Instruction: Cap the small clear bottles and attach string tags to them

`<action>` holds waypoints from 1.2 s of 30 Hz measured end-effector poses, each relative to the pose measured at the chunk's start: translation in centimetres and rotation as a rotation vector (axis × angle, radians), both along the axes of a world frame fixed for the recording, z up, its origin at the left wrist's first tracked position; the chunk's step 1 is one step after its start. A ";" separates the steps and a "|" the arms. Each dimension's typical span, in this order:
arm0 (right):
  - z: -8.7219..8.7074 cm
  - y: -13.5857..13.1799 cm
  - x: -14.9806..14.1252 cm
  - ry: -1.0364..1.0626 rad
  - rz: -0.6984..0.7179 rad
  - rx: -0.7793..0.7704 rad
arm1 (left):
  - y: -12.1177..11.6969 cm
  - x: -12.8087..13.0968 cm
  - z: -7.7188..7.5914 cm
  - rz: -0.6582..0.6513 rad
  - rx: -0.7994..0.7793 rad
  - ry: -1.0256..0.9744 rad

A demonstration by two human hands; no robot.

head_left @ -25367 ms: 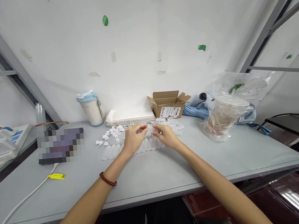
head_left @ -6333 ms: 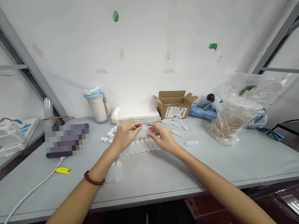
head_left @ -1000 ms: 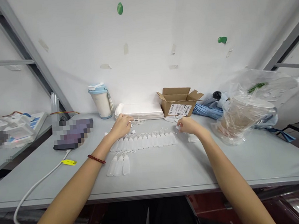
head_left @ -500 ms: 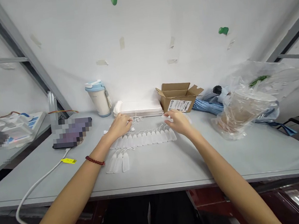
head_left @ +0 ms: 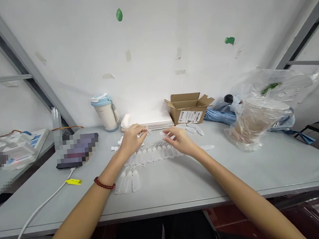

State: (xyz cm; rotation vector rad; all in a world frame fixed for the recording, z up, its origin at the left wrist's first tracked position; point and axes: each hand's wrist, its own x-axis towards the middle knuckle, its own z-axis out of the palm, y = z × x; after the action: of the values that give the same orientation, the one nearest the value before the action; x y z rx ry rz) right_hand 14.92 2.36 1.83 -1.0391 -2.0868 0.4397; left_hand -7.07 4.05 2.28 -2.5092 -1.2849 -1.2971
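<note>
Two hands over mid-desk (head_left: 168, 189). Left hand (head_left: 132, 139): thumb and forefinger together, probably on one white string (head_left: 148, 128), strands too fine to be sure. Right hand (head_left: 180, 141): thumb and forefinger clamped on one translucent piece (head_left: 162, 134), near the left fingertips but apart from them. Below, one row of translucent tags (head_left: 149, 156), at least eight showing, strings toward the rear edge. Nearer the front edge, left of centre: three strung tags (head_left: 127, 182) side by side. Beside the right wrist: one loose tag (head_left: 208, 147); several more loose tags (head_left: 198, 129) in front of one cardboard box (head_left: 189, 112), flaps up. Rear edge, left to right: one blue-lidded cup (head_left: 106, 115), one white stack (head_left: 148, 120), that box, one blue bundle (head_left: 220, 116), one bagged container (head_left: 256, 124). Toward the left edge: one phone (head_left: 78, 150), one white cable (head_left: 35, 212), one yellow label (head_left: 73, 182).
</note>
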 end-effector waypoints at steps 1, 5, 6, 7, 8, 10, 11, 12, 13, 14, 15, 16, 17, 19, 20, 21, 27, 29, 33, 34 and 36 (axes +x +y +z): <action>0.0 -0.3 -0.4 0.019 0.013 -0.025 | -0.4 0.5 0.1 -0.030 0.004 -0.015; -0.1 -1.2 -1.5 0.045 0.056 -0.048 | -1.6 1.9 0.3 -0.079 0.000 -0.011; -0.1 -1.4 -1.7 0.049 0.061 -0.046 | -1.8 2.0 0.4 -0.081 -0.017 -0.016; -0.1 -1.6 -1.8 0.055 0.064 -0.042 | -2.0 2.1 0.4 -0.085 -0.038 -0.027; -0.1 -1.7 -1.8 0.059 0.065 -0.039 | -2.1 2.1 0.4 -0.092 -0.057 -0.044; -0.2 -1.7 -1.9 0.063 0.064 -0.031 | -2.2 2.1 0.4 -0.116 -0.086 -0.076; -0.3 -1.7 -1.9 0.064 0.062 -0.027 | -2.2 2.1 0.4 -0.129 -0.092 -0.088; -0.4 -1.7 -1.9 0.066 0.060 -0.023 | -2.2 2.1 0.4 -0.141 -0.096 -0.097; -0.5 -1.6 -1.9 0.071 0.056 -0.021 | -2.2 2.1 0.4 -0.152 -0.098 -0.102; -0.6 -1.5 -1.9 0.079 0.050 -0.022 | -2.3 2.1 0.5 -0.162 -0.097 -0.103; -0.7 -1.4 -1.9 0.088 0.042 -0.024 | -2.3 2.2 0.5 -0.171 -0.095 -0.102; -0.8 -1.3 -1.9 0.097 0.033 -0.028 | -2.4 2.2 0.6 -0.180 -0.093 -0.104; -0.9 -1.3 -1.9 0.102 0.027 -0.031 | -2.4 2.2 0.6 -0.188 -0.096 -0.106; -1.0 -1.2 -1.9 0.107 0.027 -0.039 | -2.6 2.3 0.8 -0.203 -0.102 -0.120; -1.0 -1.3 -1.9 0.109 0.033 -0.046 | -2.7 2.3 0.9 -0.213 -0.104 -0.129; -0.9 -1.3 -1.9 0.113 0.041 -0.056 | -2.8 2.3 1.0 -0.223 -0.103 -0.138; -0.5 -1.6 -2.0 0.183 0.042 -0.125 | -3.3 2.6 1.2 -0.244 -0.063 -0.187; -0.4 -1.7 -2.1 0.232 0.043 -0.174 | -3.3 2.7 1.2 -0.238 -0.052 -0.201; -0.2 -1.8 -2.4 0.385 0.084 -0.284 | -3.5 2.7 1.2 -0.223 -0.005 -0.221; -0.2 -1.8 -2.4 0.424 0.094 -0.304 | -3.5 2.7 1.2 -0.225 0.003 -0.222; 0.0 -1.9 -2.4 0.490 0.098 -0.337 | -3.6 2.8 1.1 -0.233 0.008 -0.211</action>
State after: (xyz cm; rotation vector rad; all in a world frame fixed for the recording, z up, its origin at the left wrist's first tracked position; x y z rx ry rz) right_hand 12.50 0.48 1.78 -0.9011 -1.6572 1.0141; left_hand -4.27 0.48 3.43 -2.6398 -1.0384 -1.6498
